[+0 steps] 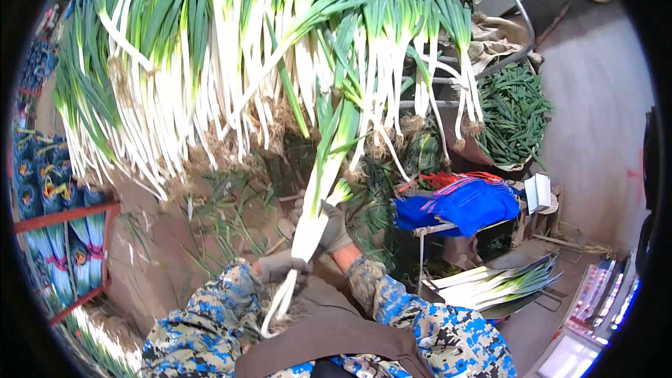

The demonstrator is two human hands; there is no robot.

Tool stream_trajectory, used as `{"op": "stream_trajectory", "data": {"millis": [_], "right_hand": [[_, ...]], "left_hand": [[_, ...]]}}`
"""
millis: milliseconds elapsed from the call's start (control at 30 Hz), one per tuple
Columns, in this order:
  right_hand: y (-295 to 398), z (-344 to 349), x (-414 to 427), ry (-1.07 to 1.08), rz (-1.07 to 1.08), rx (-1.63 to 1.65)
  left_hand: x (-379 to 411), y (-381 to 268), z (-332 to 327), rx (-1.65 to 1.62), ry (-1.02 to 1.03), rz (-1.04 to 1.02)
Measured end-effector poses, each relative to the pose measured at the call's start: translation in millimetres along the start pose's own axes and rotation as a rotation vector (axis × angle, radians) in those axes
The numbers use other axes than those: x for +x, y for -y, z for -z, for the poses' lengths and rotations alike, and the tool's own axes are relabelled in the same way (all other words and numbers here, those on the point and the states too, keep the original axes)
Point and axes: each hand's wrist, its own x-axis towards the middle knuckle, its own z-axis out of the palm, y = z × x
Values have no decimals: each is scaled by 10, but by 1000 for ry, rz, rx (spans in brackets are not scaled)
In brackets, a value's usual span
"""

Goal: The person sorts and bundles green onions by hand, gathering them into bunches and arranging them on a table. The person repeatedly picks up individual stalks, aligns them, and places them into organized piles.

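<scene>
Close to my body, both gloved hands are on a small bundle of green onions (316, 205) with thick white stalks. My left hand (284, 268), in a grey glove, is closed around the lower white part, above the roots. Higher up, my right hand (334, 228) grips the same bundle from the right side, and a short cut green-white end (341, 190) shows by its fingers. Beyond the hands, many long green onions (231, 63) lie in a wide row, roots towards me and green leaves away. The far side of the bundle and some fingers are hidden.
Blue cloth (462, 205) with red strings lies on a small metal stand at the right. Below it, trimmed onions (488, 286) rest in a metal holder. A container of cut green leaves (512, 110) stands at upper right. A red metal frame (68, 218) and wrapped bundles are at left.
</scene>
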Motion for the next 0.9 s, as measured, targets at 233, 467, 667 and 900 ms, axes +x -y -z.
{"op": "stream_trajectory", "data": {"millis": [233,467,667,900], "right_hand": [[-550,-776,145,-105,19,-199],[-1411,-1558,545,137,-92,211],[-1527,-2216,685,182,-40,5],[-828,-3542,1102,268,276,-807]], "left_hand": [[-762,-249,-517,310,-534,-314],[-2673,-278,-752,520,-621,-136],[-2973,-62,-1053,261,-560,-297],[-2139,-823,-903,338,-550,-932]]}}
